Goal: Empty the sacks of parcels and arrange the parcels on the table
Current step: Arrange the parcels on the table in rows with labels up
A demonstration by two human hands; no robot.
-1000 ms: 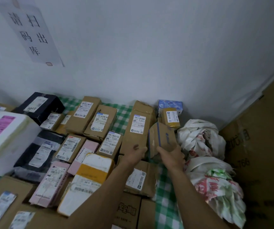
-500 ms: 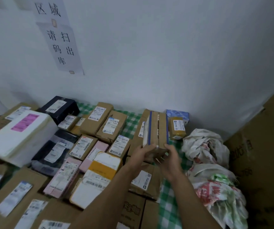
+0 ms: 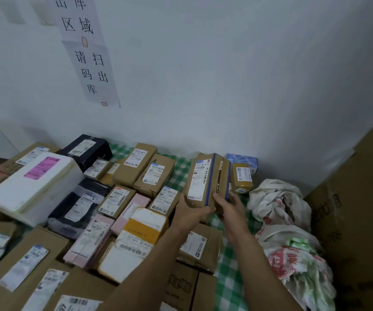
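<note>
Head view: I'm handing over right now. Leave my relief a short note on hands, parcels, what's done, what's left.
Hands: left hand and right hand both grip the blue-taped parcel at the back right of the table.
Done: many labelled parcels lie in rows on the checked cloth.
Left: set this parcel down, then check the crumpled sacks on the right. Their contents are not visible.

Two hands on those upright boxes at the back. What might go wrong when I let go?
1. The blue-taped box is held upright against the tall labelled box. Once the right hand and left hand let go, either may topple.
2. The small yellow-taped box sits close beside them and could get knocked.
3. The crumpled sacks crowd that corner.
</note>
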